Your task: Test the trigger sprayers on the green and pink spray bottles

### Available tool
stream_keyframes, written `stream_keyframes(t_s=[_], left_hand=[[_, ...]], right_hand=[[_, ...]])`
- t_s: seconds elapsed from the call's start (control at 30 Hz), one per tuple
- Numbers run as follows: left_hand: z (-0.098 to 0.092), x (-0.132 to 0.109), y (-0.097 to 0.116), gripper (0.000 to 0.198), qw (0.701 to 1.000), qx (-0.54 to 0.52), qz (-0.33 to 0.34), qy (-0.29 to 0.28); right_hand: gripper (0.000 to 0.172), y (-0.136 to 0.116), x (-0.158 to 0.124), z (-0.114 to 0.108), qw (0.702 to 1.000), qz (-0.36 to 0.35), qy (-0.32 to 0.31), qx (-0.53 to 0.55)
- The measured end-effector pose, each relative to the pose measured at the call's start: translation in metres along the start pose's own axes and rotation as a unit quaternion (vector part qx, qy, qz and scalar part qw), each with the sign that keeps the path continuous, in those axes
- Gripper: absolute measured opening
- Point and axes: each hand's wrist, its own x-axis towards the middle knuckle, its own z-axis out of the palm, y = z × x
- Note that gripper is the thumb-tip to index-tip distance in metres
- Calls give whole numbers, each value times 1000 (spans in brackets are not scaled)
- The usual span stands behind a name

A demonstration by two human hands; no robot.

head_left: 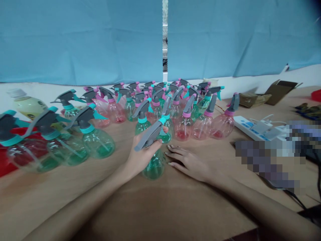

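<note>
My left hand (144, 150) is wrapped round the neck of a clear green spray bottle (153, 167) with a grey and turquoise trigger head. The bottle is near the middle of the table, in front of the others. Flat on the wood just to its right lies my right hand (192, 162), fingers stretched out and holding nothing. Close beyond both hands stand another green spray bottle (142, 125) and a pink spray bottle (183, 129), each with a little coloured material at the bottom.
Several more pink and green spray bottles crowd the back. Green ones (99, 144) stand at the left by a red object (6, 164) and a capped bottle (28, 103). On the right are a power strip (247, 127), cables, a blurred-out item (265, 164) and an opened cardboard box (282, 92).
</note>
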Motion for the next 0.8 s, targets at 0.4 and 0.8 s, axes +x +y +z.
stream_keyframes(t_s=[0.4, 0.8], left_hand=[[1, -1, -1, 31, 1000, -15, -7, -5], [0, 0, 0, 24, 1000, -25, 0, -6]], right_hand=[[43, -2, 1, -2, 1000, 0, -8, -8], [43, 1, 0, 0, 1000, -2, -1, 3]])
